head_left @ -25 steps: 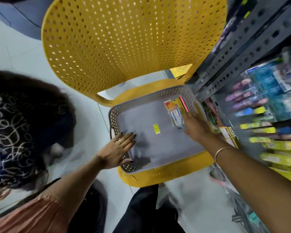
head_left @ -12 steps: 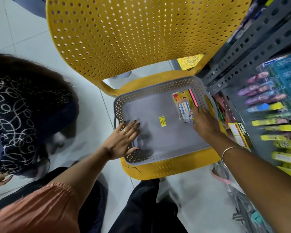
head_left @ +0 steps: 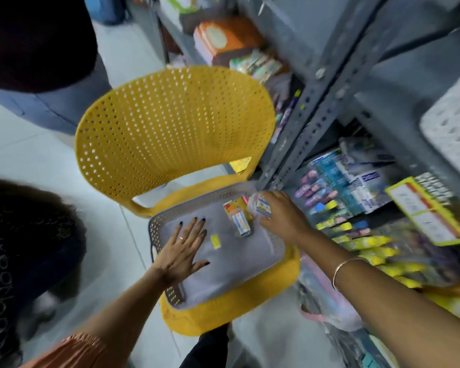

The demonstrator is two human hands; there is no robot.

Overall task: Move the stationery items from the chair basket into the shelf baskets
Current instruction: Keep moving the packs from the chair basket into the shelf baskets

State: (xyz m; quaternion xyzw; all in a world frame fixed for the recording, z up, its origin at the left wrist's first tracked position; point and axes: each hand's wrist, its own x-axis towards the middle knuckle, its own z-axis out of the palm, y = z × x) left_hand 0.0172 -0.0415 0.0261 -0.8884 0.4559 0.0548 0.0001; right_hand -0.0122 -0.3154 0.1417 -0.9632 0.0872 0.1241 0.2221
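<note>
Head view: grey basket (head_left: 272, 251) on yellow chair (head_left: 175, 134) beside metal shelving (head_left: 319, 107).

We find the grey basket (head_left: 274, 248) floor largely bare between the left hand (head_left: 182, 251) and the right hand (head_left: 282, 219); only a yellow sticker (head_left: 215, 241) and a small box (head_left: 241, 221) lie there. Just right of the right hand, the grey shelf upright (head_left: 311, 123) and packed pens (head_left: 327, 205) block passage. Beyond both hands the yellow chair back (head_left: 175, 128) closes the far side.
</note>
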